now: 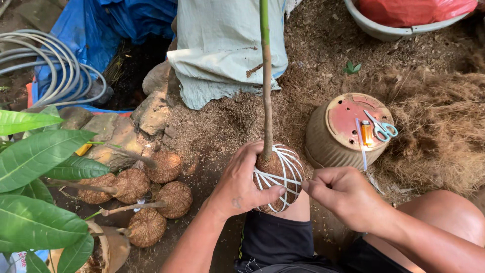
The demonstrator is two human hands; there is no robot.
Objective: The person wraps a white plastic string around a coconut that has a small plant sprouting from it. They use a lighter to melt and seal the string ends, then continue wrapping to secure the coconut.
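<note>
Two hands, left hand [237,184] cupping string-wrapped root ball [278,177]

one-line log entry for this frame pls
left hand: grips fibre-wrapped root ball | right hand: pinches white string at ball | scissors, lighter: on upturned pot

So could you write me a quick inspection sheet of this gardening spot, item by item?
Surface: bare ground strewn with brown fibre.
Job's things: fibre-wrapped root ball bound with white string, thin stem upright.
Clutter: five finished balls lying at left; scissors and lighter on an upturned pot.
Grippers: left hand cups the ball; right hand pinches the string beside it.
Cables: coiled grey hose.
Surroundings: blue tarp, pale sack, basin with red bag, stones, large leaves.
</note>
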